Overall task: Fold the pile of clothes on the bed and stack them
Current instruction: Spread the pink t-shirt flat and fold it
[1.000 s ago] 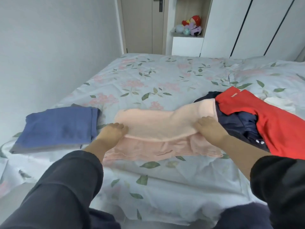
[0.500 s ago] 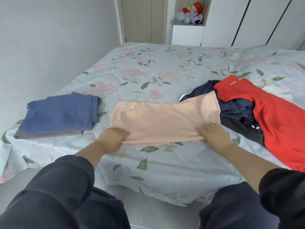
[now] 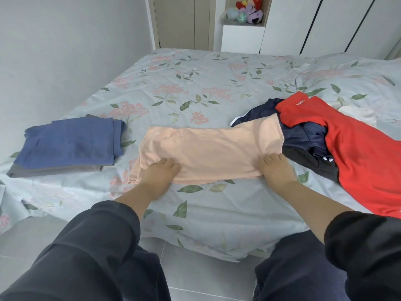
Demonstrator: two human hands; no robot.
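Observation:
A peach garment (image 3: pixel 208 153) lies flat on the bed (image 3: pixel 195 88), folded into a long band across the near middle. My left hand (image 3: pixel 159 173) holds its near left edge with bent fingers on top of the cloth. My right hand (image 3: pixel 276 168) grips the near right corner the same way. To the left sits a folded stack: a blue garment (image 3: pixel 71 142) on a grey one (image 3: pixel 54 170). At the right lies the unfolded pile, with a red garment (image 3: pixel 358 153) draped over dark navy clothes (image 3: pixel 303 140); the peach garment's far right end overlaps that pile.
The floral sheet hangs over the bed's near edge above a grey tiled floor (image 3: pixel 206 279). A white cloth (image 3: pixel 355 111) lies behind the red garment. A wall runs along the left side. A door, a shelf with soft toys (image 3: pixel 247 11) and wardrobes stand at the far end.
Both hands drew the lifted peach layer toward me and laid it down, so the garment now lies folded flat. The hands stay on its near edge.

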